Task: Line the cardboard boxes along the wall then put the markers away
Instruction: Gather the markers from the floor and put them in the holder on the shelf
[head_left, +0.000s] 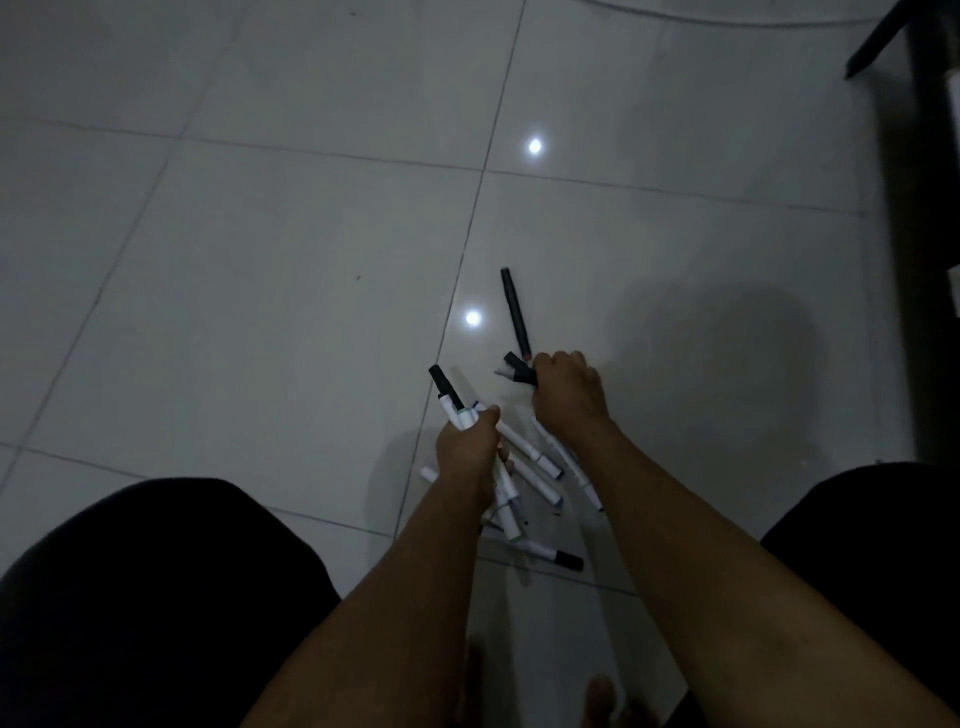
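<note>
1. Left hand (467, 452), lower centre: grasps a bundle of white markers (457, 410) with black caps.
2. Right hand (566, 395), just right of centre: clenched round several dark-capped markers (517, 370).
3. Loose markers (540, 475) lie on the floor between the forearms; a black marker (515, 312) lies just above the right hand.
4. Step in hand, as judged: gathering markers. Next: collect the remainder; no container or cardboard boxes visible.
5. Glossy grey tiled floor (260, 260), dim room; dark furniture (930, 208), right edge.
</note>
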